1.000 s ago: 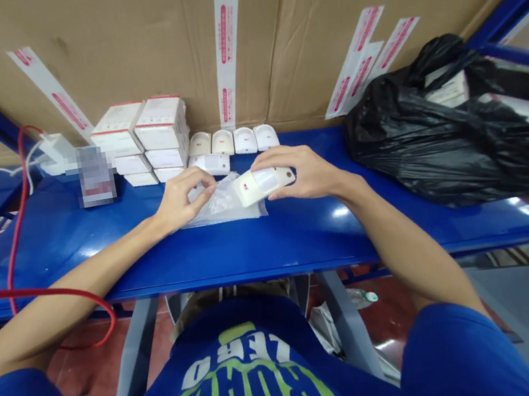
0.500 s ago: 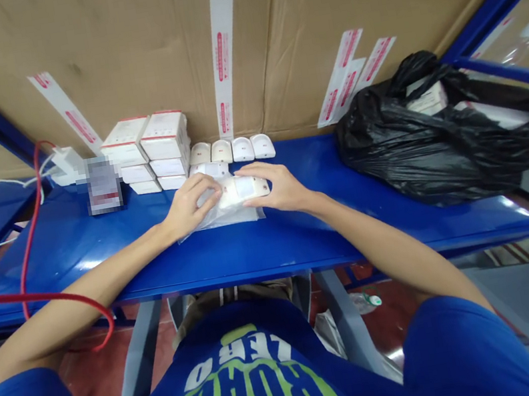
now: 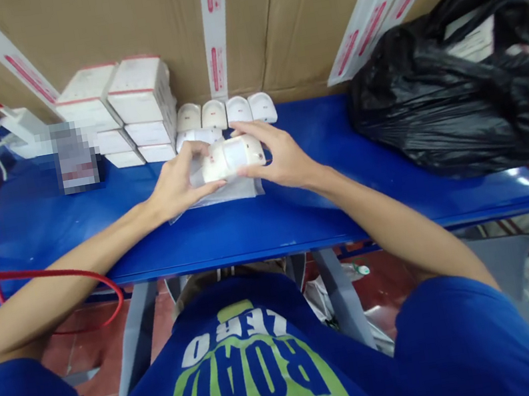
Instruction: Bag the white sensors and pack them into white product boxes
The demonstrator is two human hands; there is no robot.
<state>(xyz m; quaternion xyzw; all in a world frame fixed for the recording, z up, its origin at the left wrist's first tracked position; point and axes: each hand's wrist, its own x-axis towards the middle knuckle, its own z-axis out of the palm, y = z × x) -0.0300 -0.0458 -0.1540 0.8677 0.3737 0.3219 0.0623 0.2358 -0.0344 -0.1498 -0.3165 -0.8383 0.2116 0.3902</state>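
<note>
A white motion sensor [image 3: 236, 155] with a pale lens window is held level between my two hands. My left hand [image 3: 174, 185] grips its left end, thumb along the near edge and fingers at the far side. At the other end, the thumb and fingers of my right hand [image 3: 291, 156] close around the casing. Beneath the sensor, a clear plastic bag [image 3: 237, 190] lies on the blue table [image 3: 269, 227]. Just behind stand several similar white sensors [image 3: 238, 111] in a row, and one more white piece [image 3: 196, 137] lies in front of them.
White boxes [image 3: 139, 97] are stacked at the back left, beside a charger [image 3: 23, 133] and a blurred-out item [image 3: 78, 158]. A red cable [image 3: 53, 266] loops over my left forearm. A black plastic bag [image 3: 422, 111] with boxes inside fills the right side. Cardboard [image 3: 255, 24] backs the table.
The sensor has come up a little off the plastic bag and shows more of its front. My left fingers have spread from its top to grip its left end. The view has tilted down.
</note>
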